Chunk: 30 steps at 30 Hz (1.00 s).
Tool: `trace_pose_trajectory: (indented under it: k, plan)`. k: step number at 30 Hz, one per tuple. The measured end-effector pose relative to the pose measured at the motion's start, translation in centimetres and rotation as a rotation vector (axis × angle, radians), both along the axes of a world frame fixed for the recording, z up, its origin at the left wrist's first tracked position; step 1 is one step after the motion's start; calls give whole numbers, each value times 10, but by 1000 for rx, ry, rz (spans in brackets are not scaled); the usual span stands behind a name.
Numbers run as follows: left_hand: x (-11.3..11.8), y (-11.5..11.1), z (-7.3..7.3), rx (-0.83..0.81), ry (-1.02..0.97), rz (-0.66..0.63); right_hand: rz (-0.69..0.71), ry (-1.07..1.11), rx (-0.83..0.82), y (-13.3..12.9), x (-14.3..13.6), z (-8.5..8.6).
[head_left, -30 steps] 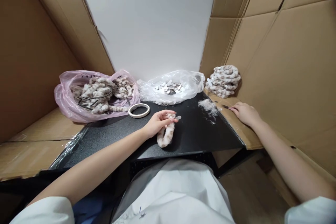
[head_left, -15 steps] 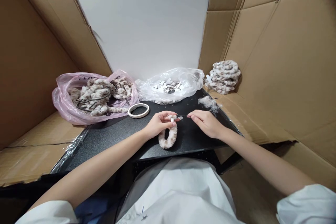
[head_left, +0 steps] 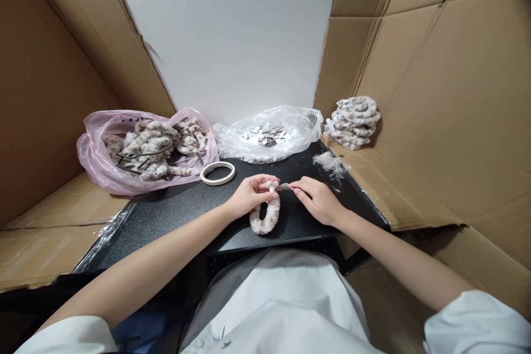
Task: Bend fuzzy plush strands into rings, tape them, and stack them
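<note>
A white and brown furry ring (head_left: 265,220) hangs from my left hand (head_left: 251,194), whose fingers are closed on its top end. The loop rests near the front edge of the black table (head_left: 174,221). A small white tag (head_left: 284,186) sticks out from the ring's top toward my right hand (head_left: 316,198). The right fingers are pinched at the tag's outer end; a thin dark strand showed there earlier, but what they grip is too small to make out now.
A pink plastic bag (head_left: 99,177) of furry pieces and dark rods lies at the left, beside a roll of tape (head_left: 218,173). Behind is a clear bag (head_left: 232,146) of small white tags. Furry rings (head_left: 357,121) are stacked at the right near loose fluff (head_left: 329,162). Cardboard walls surround the table.
My right hand has moved left, closer to my left hand and up to the tag. My left hand keeps its hold on the furry ring.
</note>
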<state>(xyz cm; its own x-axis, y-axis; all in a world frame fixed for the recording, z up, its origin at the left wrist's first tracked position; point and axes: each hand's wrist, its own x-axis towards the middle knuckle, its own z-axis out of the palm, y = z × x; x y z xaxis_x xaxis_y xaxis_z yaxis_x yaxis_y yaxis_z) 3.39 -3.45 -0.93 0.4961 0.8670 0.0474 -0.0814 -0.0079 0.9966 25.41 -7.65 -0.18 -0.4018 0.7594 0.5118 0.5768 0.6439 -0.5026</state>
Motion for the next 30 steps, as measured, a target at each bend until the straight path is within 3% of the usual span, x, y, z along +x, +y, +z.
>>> trace_pose_trajectory:
  k: [30]
  plan:
    - [1, -1, 2, -53, -25, 2, -62, -36, 90, -2, 1, -3]
